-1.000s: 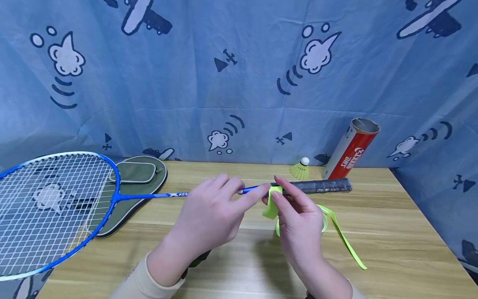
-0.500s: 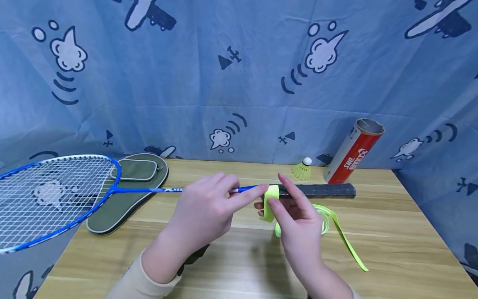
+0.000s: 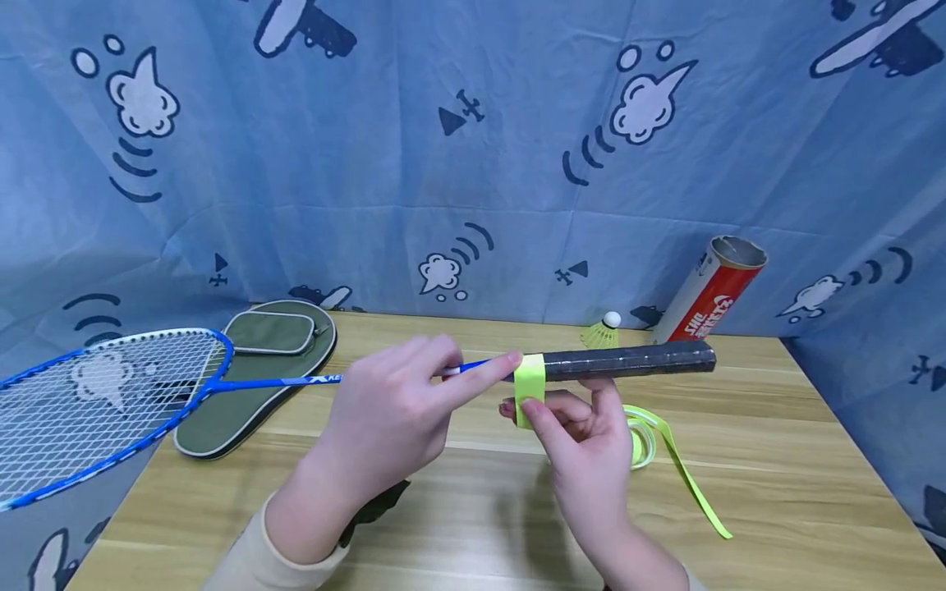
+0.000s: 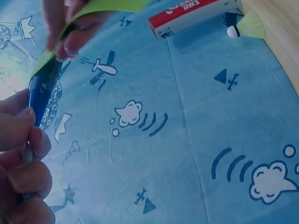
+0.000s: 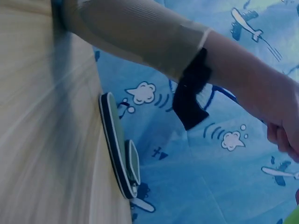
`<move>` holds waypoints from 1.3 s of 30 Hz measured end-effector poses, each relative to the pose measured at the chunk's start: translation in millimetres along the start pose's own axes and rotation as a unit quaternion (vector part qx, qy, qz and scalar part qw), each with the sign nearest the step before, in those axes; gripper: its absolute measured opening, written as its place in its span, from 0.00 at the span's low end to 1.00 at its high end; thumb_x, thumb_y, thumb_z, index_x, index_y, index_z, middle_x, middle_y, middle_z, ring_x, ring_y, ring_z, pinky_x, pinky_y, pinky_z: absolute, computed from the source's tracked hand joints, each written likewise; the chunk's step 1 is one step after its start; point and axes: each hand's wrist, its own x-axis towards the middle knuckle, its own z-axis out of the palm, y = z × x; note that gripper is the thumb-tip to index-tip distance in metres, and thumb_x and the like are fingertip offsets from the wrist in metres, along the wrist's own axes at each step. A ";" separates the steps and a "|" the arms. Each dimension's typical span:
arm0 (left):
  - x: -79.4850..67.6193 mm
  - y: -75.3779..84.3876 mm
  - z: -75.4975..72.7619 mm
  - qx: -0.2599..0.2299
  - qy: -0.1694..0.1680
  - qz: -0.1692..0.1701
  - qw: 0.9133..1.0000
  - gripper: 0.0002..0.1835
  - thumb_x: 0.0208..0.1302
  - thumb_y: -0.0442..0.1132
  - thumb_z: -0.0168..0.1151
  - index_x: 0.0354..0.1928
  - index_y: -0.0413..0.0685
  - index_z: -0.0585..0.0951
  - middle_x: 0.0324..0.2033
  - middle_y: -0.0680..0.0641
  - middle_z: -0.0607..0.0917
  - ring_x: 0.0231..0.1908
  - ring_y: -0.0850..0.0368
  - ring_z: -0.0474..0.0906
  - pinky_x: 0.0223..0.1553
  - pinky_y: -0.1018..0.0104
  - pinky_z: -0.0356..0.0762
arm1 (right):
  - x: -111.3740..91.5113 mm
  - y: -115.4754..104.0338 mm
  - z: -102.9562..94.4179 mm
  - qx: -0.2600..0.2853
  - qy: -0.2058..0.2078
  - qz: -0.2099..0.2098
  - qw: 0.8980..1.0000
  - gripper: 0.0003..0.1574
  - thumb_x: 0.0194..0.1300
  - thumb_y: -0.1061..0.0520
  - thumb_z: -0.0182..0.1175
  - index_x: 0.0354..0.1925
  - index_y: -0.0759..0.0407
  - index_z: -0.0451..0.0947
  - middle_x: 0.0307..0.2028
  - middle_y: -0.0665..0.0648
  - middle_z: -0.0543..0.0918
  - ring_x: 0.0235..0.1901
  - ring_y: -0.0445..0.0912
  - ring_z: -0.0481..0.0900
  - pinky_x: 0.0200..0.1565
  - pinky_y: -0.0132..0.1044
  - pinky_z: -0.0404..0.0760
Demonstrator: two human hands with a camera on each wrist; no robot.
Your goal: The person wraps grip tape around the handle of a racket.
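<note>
A blue and white badminton racket [image 3: 259, 383] is held up above the table, its head at the left and its black handle [image 3: 628, 361] pointing right. My left hand [image 3: 395, 402] grips the shaft with curled fingers. Its index finger lies along the cone and touches the end of a neon yellow overgrip tape [image 3: 530, 379] on the handle's front end. Just below the handle, my right hand [image 3: 591, 435] pinches the hanging tape between thumb and fingers. In the left wrist view the tape [image 4: 110, 6] stretches from the cone to the right hand's fingers.
A loose coil of neon yellow tape [image 3: 643, 443] with a trailing end lies on the wooden table [image 3: 783, 460]. Behind stand a yellow shuttlecock [image 3: 602, 333] and a red and white shuttlecock tube [image 3: 709, 287]. A green racket cover [image 3: 244, 402] lies at the left, before a blue curtain.
The handle has risen and tilted up at its right end while the racket head dipped. My right hand's fingers have moved from over the handle to below it, drawing the tape downward.
</note>
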 end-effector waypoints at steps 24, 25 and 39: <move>-4.1 -4.9 -8.7 -0.112 -0.130 -0.024 0.985 0.26 0.66 0.31 0.59 0.62 0.65 0.84 0.23 0.59 0.68 0.16 0.68 0.51 0.17 0.75 0.47 | 21.2 10.5 -26.1 0.113 -0.176 0.033 0.977 0.30 0.62 0.81 0.61 0.55 0.56 0.85 0.46 0.54 0.90 0.33 0.45 0.89 0.34 0.37 0.87; -4.2 -4.5 -8.9 -0.111 -0.135 -0.029 0.984 0.24 0.67 0.33 0.60 0.62 0.65 0.84 0.23 0.59 0.69 0.16 0.68 0.53 0.17 0.75 0.48 | 20.2 9.7 -25.1 0.100 -0.164 0.043 0.980 0.30 0.62 0.81 0.61 0.54 0.56 0.85 0.45 0.54 0.91 0.33 0.44 0.89 0.34 0.37 0.88; -3.9 5.1 -7.0 -0.015 -0.105 -0.003 0.994 0.41 0.57 0.24 0.58 0.70 0.72 0.77 0.19 0.58 0.64 0.16 0.64 0.48 0.18 0.73 0.44 | 10.3 -2.7 -9.6 0.113 -0.052 0.119 0.985 0.18 0.67 0.78 0.57 0.49 0.65 0.83 0.45 0.58 0.90 0.41 0.43 0.86 0.39 0.36 0.87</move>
